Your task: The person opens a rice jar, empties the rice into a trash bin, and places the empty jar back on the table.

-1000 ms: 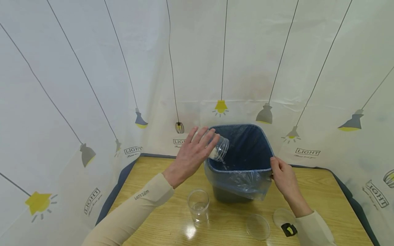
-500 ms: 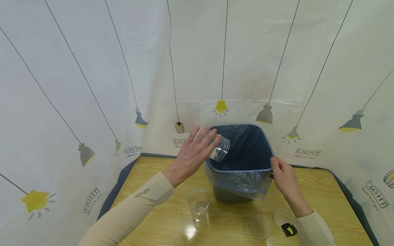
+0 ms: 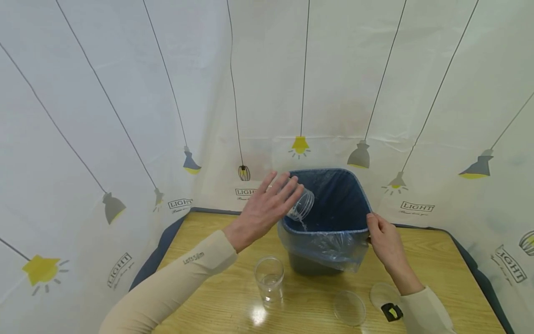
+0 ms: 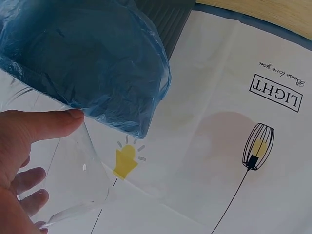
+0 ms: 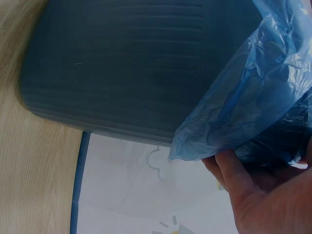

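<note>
My left hand (image 3: 264, 208) grips a clear plastic jar (image 3: 303, 205), tipped on its side with its ridged mouth over a bin's opening. Whitish bits or a thin trickle show at the lower lip of the mouth; what they are I cannot tell. In the left wrist view, thumb and fingers wrap the jar's see-through wall (image 4: 85, 170). The dark bin (image 3: 313, 266) stands upright on the table, lined with a blue translucent bag (image 3: 329, 248) folded over its rim. At the bin's right corner, my right hand (image 3: 385, 243) pinches the rim and bag; the bag partly hides its fingers in the right wrist view.
A clear, tall container (image 3: 269, 280) stands in front of the bin, to its left. Near the right sleeve lie two clear round lids, one (image 3: 349, 308) beside another (image 3: 383, 295), and a small black-and-yellow piece (image 3: 392, 312). A lamp-patterned sheet (image 3: 267, 93) surrounds the wooden table (image 3: 217, 283).
My left hand and the tipped jar have shifted slightly right. The trickle at the jar's mouth shows a second ago, hardly half a second ago, and again now. My right hand stays put.
</note>
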Motion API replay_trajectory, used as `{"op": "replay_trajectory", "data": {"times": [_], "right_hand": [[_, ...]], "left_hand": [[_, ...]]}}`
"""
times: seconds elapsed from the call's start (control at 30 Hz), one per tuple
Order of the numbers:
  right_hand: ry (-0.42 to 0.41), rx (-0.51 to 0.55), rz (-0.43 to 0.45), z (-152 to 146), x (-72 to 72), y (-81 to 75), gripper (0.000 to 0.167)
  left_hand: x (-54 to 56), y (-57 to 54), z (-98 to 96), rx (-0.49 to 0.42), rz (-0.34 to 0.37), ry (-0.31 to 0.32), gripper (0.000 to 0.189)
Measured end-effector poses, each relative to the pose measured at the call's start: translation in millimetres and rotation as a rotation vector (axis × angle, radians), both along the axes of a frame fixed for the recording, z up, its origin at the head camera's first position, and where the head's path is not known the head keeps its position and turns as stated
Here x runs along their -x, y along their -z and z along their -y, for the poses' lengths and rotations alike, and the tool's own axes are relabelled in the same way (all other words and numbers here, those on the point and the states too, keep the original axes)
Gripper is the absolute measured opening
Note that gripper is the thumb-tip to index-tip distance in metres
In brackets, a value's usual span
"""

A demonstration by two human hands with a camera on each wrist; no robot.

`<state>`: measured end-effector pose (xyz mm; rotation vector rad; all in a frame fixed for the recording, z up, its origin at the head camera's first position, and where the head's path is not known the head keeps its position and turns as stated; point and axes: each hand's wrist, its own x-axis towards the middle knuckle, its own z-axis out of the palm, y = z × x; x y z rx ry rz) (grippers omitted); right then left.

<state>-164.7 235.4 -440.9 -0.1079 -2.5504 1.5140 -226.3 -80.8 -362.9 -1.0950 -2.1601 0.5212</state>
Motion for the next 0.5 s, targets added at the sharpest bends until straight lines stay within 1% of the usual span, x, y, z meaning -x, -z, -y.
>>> {"op": "replay_trajectory", "data": {"times": [0.13, 0.27, 0.4, 0.5], "right_hand": [[0.000, -0.001, 0.001, -0.2, 0.3, 0.5, 0.053], [0.004, -0.001, -0.009, 0.2, 1.5, 1.0, 0.048], [0.009, -0.004, -0.016, 1.1, 2.2, 1.0, 0.046], [0.014, -0.005, -0.018, 2.2, 1.8, 0.1, 0.046]], "left_hand": [[1.7, -1.8, -1.0, 0.027, -0.024, 0.011, 0.073], [2.9, -4.6, -2.0, 0.067, -0.051, 0.025, 0.073], [2.7, -6.5, -2.7, 0.137, -0.105, 0.027, 0.077], [2.4, -5.8, -3.2, 0.179, -0.142, 0.032, 0.084]]}}
